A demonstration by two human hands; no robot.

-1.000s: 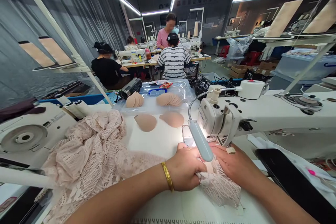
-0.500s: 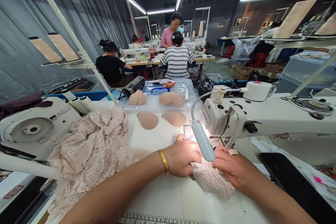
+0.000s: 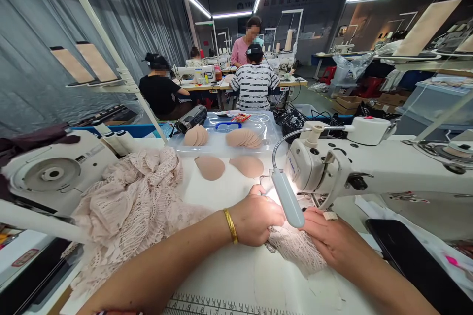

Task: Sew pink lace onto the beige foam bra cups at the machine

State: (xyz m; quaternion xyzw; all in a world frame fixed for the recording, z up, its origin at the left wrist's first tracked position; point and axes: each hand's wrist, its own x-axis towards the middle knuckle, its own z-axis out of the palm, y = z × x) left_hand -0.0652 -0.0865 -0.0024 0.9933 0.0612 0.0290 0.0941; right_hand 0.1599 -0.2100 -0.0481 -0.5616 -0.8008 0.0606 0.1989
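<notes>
Pale pink lace fabric (image 3: 298, 250) lies on the white table below the needle end of a sewing machine (image 3: 308, 166). My left hand (image 3: 255, 219), with a gold bangle at the wrist, is closed on the lace's left edge. Flat on the right side of the lace rests my right hand (image 3: 327, 234), fingers stretched toward the needle area. A small grey lamp (image 3: 288, 199) on a bendy neck lights this spot and hides some fingertips. Two beige teardrop-shaped pads (image 3: 210, 168) lie beyond my left hand.
A heap of lace (image 3: 136, 197) sits at left. Behind the pads, a clear plastic box (image 3: 177, 148) bears stacked beige pads (image 3: 244, 138). A black phone (image 3: 414, 261) lies at right, a ruler (image 3: 221, 304) along the front edge. Several people work at machines farther back.
The view has shifted slightly, so the scene sits a little to the right. My right hand's fingers look flatter on the lace; my left hand stays on its edge.
</notes>
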